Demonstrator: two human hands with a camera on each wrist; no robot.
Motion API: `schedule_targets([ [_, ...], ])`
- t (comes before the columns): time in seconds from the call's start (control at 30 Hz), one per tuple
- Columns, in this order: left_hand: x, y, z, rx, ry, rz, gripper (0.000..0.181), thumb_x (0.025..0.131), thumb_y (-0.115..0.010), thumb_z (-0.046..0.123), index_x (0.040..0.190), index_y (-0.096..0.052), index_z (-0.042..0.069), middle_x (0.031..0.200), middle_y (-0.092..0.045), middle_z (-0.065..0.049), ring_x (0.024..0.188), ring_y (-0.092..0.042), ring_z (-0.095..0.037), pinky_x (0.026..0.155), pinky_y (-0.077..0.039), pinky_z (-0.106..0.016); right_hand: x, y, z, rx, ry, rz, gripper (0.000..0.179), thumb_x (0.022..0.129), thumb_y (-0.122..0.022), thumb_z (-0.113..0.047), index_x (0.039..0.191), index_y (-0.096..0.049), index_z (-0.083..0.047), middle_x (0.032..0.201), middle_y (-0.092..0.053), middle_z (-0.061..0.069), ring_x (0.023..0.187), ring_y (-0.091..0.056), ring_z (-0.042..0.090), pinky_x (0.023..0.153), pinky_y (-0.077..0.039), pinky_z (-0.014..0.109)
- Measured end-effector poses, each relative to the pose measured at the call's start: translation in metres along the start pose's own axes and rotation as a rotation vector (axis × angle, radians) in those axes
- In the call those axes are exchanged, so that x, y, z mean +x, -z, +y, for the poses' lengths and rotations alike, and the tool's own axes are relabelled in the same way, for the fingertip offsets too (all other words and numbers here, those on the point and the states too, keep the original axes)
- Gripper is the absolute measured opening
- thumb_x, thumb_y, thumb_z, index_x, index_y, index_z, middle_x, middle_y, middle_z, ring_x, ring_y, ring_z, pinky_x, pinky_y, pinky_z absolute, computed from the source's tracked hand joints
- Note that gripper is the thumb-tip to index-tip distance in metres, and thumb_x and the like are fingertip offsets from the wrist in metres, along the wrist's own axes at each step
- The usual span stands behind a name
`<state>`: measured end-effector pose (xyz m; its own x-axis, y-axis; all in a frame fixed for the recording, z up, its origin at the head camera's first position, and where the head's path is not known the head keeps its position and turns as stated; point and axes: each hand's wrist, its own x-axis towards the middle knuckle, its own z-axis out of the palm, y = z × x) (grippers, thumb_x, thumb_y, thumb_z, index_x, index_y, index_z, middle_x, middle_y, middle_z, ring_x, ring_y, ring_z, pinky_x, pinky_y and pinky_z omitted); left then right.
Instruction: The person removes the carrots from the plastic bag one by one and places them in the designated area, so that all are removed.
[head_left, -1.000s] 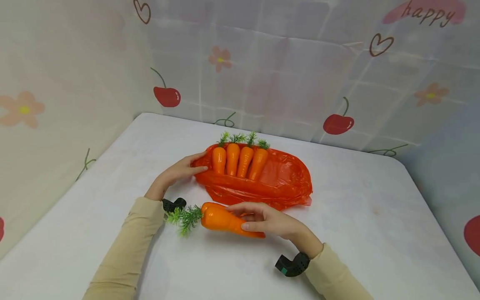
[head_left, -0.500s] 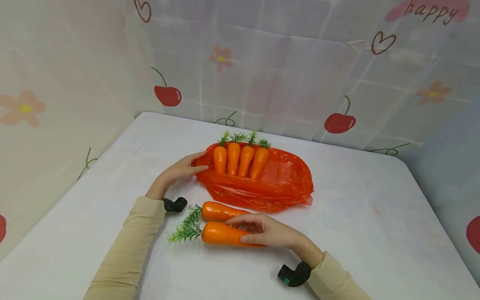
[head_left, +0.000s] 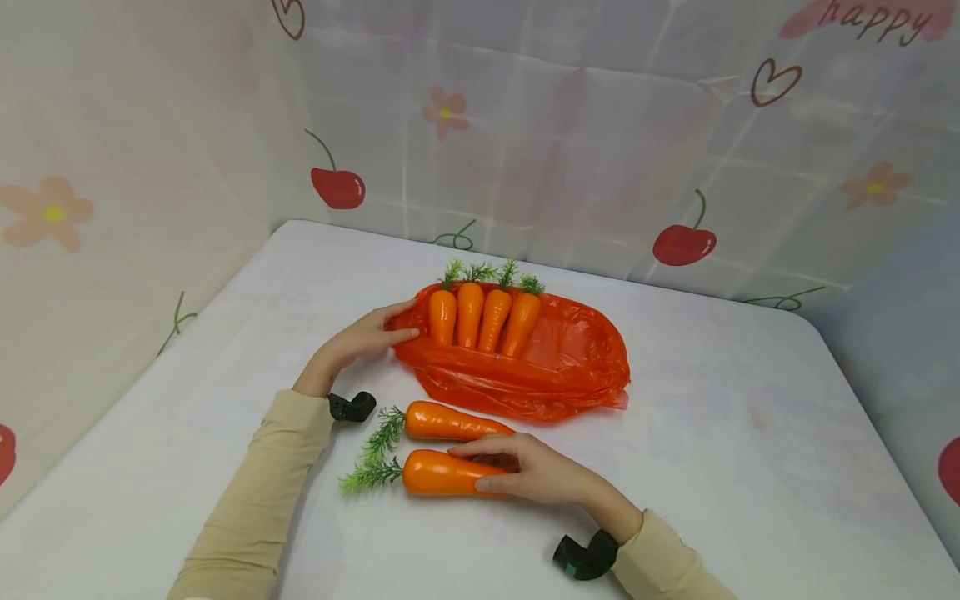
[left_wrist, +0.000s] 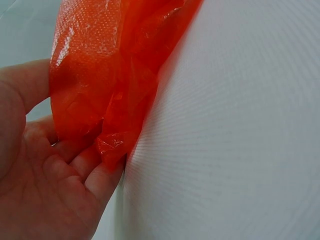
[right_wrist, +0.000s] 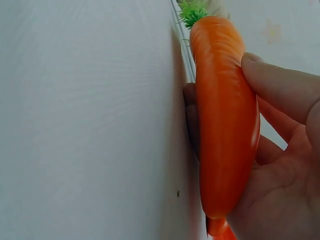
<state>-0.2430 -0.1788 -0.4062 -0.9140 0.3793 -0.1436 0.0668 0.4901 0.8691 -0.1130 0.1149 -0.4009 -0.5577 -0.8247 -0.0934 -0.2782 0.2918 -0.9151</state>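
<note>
An orange carrot [head_left: 442,473] with green feathery leaves lies near the front of the table, and my right hand [head_left: 536,471] grips its narrow end. In the right wrist view the thumb and fingers stand on opposite sides of that carrot [right_wrist: 220,115]. Just behind it lies a second carrot [head_left: 446,421], its tip close to the right hand. My left hand [head_left: 367,337] holds the left end of a red plastic bag [head_left: 573,342]; in the left wrist view thumb and fingers are around the bag's edge [left_wrist: 90,75]. Several carrots [head_left: 469,315] stand side by side in the bag, leaves outward at the back.
The white tabletop [head_left: 720,433] extends around the bag and carrots. Behind it hangs a patterned curtain [head_left: 562,150] with cherries, flowers and hearts. A black wrist camera [head_left: 587,557] sits on the right wrist, another wrist camera [head_left: 352,407] on the left.
My right hand has brought its carrot toward the front of the table and lower, uncovering the second carrot behind it. The left hand stays at the bag. The head view has shifted slightly.
</note>
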Motion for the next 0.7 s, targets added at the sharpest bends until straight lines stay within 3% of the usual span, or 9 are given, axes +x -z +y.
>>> schedule_targets([
  [0.37,0.000,0.000,-0.002,-0.004,0.005,-0.002,0.064,0.087,-0.055,0.032,0.141,-0.026,0.013,0.144,-0.023,-0.011,0.130,-0.018,-0.028,0.104,-0.015,-0.050,-0.003,0.002,-0.029,-0.094,-0.003,0.055,0.034,0.083,-0.061,-0.012,0.117,-0.059,-0.012,0.114,-0.058,-0.002,0.104,-0.051,0.010,0.091,-0.040,0.027],
  [0.7,0.000,0.000,0.000,-0.002,0.000,0.002,0.063,0.088,-0.055,0.029,0.141,-0.026,0.014,0.144,-0.024,-0.010,0.130,-0.020,-0.027,0.104,-0.016,-0.048,0.001,-0.001,-0.003,-0.144,0.046,0.116,0.032,0.084,-0.061,-0.015,0.116,-0.060,-0.021,0.114,-0.057,-0.011,0.106,-0.050,0.006,0.091,-0.040,0.026],
])
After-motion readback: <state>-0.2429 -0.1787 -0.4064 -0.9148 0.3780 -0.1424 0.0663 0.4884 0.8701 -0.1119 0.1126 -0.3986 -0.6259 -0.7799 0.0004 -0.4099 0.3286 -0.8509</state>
